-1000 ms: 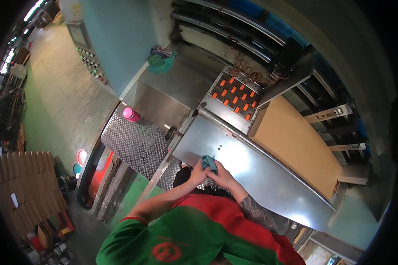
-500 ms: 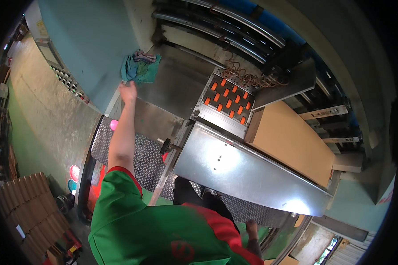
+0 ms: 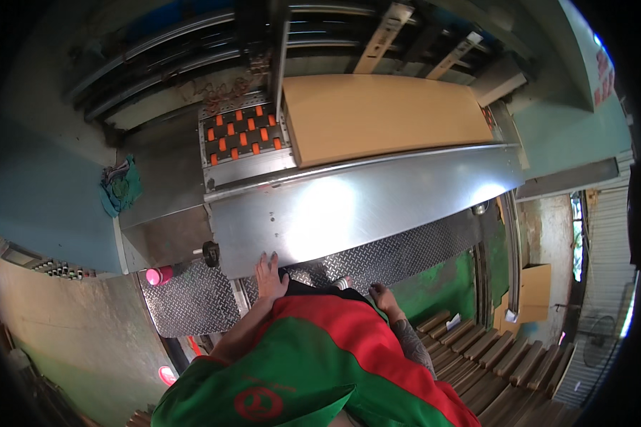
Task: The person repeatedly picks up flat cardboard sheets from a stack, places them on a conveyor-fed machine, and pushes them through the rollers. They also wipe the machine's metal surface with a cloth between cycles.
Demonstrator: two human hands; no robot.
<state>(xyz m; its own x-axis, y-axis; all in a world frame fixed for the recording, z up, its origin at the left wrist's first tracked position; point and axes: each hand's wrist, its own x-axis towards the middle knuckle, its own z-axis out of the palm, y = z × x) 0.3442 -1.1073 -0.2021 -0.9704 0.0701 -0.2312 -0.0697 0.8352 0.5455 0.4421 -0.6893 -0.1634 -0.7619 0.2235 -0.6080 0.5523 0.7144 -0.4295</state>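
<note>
My left hand (image 3: 270, 277) rests at the front edge of the long metal table (image 3: 363, 203), fingers stretched out and apart, holding nothing. Low beside my body hangs my right hand (image 3: 385, 299), its fingers loosely curled with no object visible in them. Behind the metal table a stack of brown cardboard sheets (image 3: 384, 117) lies flat against an upright metal plate (image 3: 280, 64). To its left is a panel of orange rollers (image 3: 243, 134). Crumpled teal rags (image 3: 122, 185) lie further left, by the blue-grey cabinet (image 3: 50, 196).
A black knob (image 3: 211, 253) sticks out at the table's left end, near a pink container (image 3: 159, 275). Patterned metal plate (image 3: 406, 256) covers the step below. Stacked cardboard (image 3: 491, 363) stands behind me on the right, and a fan (image 3: 595, 334) beyond it.
My view has swung to the right. My left hand has left the cabinet corner beside the rags and come back to the metal table's front edge. My right hand still hangs low.
</note>
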